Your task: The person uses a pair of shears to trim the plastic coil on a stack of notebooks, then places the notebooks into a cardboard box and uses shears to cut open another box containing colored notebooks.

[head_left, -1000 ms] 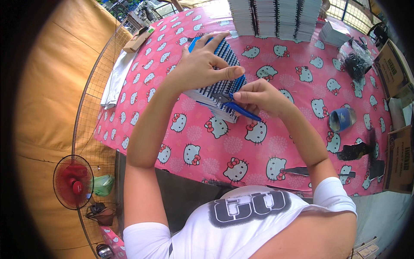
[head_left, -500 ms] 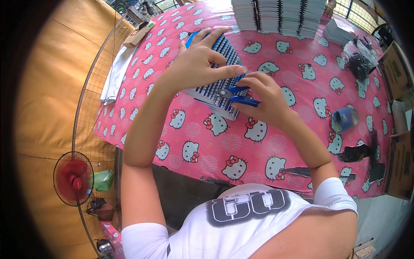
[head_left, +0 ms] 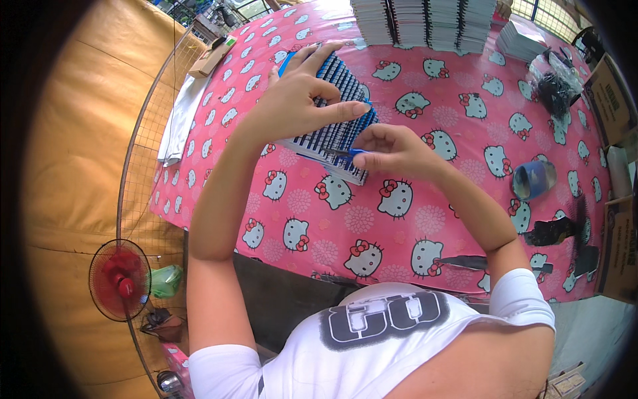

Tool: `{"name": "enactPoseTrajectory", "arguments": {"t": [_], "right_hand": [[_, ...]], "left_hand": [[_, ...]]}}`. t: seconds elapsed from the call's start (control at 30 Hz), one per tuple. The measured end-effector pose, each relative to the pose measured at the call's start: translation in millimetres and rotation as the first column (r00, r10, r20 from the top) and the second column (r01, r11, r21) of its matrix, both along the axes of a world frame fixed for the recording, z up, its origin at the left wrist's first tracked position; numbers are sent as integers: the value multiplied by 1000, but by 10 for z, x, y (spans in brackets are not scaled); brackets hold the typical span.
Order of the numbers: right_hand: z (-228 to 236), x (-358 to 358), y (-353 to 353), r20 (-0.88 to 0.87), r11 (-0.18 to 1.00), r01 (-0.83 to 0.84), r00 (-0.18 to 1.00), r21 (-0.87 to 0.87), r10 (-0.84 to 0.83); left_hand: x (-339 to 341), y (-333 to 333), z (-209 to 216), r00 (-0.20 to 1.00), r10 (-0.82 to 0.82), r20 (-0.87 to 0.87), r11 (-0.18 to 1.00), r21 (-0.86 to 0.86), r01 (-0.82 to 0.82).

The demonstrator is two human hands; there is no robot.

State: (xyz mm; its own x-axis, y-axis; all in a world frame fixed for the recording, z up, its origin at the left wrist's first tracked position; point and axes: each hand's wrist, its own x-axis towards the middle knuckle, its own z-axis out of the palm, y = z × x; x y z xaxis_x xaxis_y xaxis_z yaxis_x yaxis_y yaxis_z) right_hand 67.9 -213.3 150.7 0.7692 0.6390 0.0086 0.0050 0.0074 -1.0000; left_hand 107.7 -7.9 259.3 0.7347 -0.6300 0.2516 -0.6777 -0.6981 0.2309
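A stack of spiral-bound books [head_left: 318, 136], with rows of dark binding coils facing up and blue edges, sits on the table in front of me. Across its top spreads my left hand [head_left: 302, 100], thumb toward the right end and fingers over the far side, steadying the stack. At its near right end, my right hand [head_left: 391, 149] is closed around small blue-handled pliers [head_left: 347, 153]. Their metal jaws touch or nearly touch the coils; most of the handles is hidden by my fingers.
The table has a pink patterned cover [head_left: 359, 219]. Tall piles of bound books [head_left: 432, 26] stand at the back, loose paper stacks [head_left: 524, 41] beside them. At the right are a clear plastic bag [head_left: 555, 86], a tape roll [head_left: 533, 179] and cartons [head_left: 610, 100]. A red fan [head_left: 121, 279] stands left.
The pliers have turned and their handles have come together, with my right fingers curling in around them. My left hand stays on the stack.
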Motion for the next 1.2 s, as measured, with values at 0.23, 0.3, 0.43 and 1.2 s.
{"name": "enactPoseTrajectory", "arguments": {"t": [0.23, 0.3, 0.43, 1.2], "right_hand": [[-100, -124, 83, 899, 869, 463, 285, 175, -333], [-101, -96, 144, 925, 839, 502, 176, 209, -336], [-201, -59, 194, 867, 881, 430, 344, 197, -361], [-193, -80, 16, 898, 864, 464, 269, 197, -349]], "left_hand": [[41, 74, 50, 999, -8, -48, 1000, -5, 8], [-22, 42, 60, 999, 20, -28, 1000, 16, -19], [18, 79, 60, 999, 9, -48, 1000, 21, -8], [-5, -153, 270, 920, -365, -144, 841, 372, 392]]}}
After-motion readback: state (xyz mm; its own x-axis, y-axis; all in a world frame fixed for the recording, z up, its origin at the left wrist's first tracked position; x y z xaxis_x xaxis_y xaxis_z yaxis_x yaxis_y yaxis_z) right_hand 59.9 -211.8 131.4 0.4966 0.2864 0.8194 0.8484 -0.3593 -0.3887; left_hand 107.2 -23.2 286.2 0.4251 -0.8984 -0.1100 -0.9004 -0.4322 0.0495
